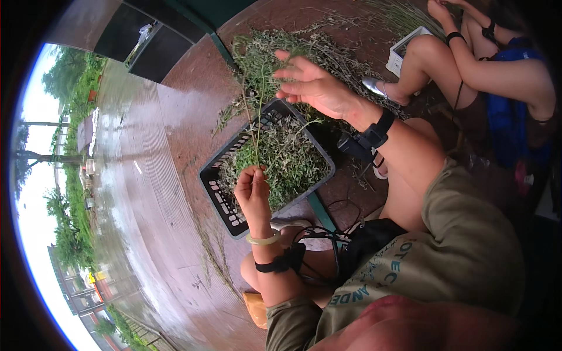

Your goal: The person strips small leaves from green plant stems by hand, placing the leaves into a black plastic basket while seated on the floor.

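Note:
Between the thumb and fingers of my left hand (253, 186) is the end of a thin leafy green stem (260, 114), held upright in the picture over a dark plastic crate (327, 169). Loose green and greyish leaves (290, 162) fill much of the crate. My right hand (307, 85) is raised beyond the crate's far edge, its fingers spread, near the upper leafy part of the stem; nothing is seen gripped in it. Behind that hand lies a large heap of cut leafy plants (263, 48) on the reddish floor.
A co-worker (496, 79) sits at the upper right beside a white crate (396, 59). A green metal leg (320, 210) passes near the dark crate. Bare stalks (215, 259) lie on the floor at the lower left of my left arm, near an orange-yellow object (255, 309).

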The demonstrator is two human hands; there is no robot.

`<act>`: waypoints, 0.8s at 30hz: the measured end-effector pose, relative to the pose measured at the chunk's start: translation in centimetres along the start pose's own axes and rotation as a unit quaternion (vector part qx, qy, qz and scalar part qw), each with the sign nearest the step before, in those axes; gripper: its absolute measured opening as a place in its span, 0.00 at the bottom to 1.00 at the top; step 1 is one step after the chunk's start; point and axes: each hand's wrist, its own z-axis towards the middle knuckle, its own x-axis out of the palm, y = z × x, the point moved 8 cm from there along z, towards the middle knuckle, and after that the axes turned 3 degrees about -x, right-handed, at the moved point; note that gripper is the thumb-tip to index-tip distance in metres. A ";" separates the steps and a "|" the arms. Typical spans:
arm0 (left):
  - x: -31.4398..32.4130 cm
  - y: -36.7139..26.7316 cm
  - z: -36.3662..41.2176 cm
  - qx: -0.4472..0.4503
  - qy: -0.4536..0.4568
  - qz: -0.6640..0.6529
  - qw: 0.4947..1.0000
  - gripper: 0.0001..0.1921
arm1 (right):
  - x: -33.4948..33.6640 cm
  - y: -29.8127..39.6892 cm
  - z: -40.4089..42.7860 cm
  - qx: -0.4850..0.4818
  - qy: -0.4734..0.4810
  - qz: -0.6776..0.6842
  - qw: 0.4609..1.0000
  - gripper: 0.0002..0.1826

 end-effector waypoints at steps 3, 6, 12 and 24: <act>0.3 0.6 0.1 -0.042 0.020 -0.004 0.999 0.06 | -0.2 1.4 0.0 -0.050 -0.003 -0.016 0.999 0.31; 1.1 1.1 0.0 -0.074 0.043 0.012 0.996 0.06 | -1.0 2.0 0.3 -0.079 0.000 -0.063 0.995 0.21; 0.6 3.4 0.4 -0.106 0.063 0.044 0.991 0.08 | -0.4 3.0 0.4 -0.075 -0.014 -0.089 0.993 0.11; 5.7 -0.5 1.9 -0.004 0.076 -0.202 0.976 0.08 | 4.7 -2.3 -1.0 0.067 0.026 -0.175 0.982 0.12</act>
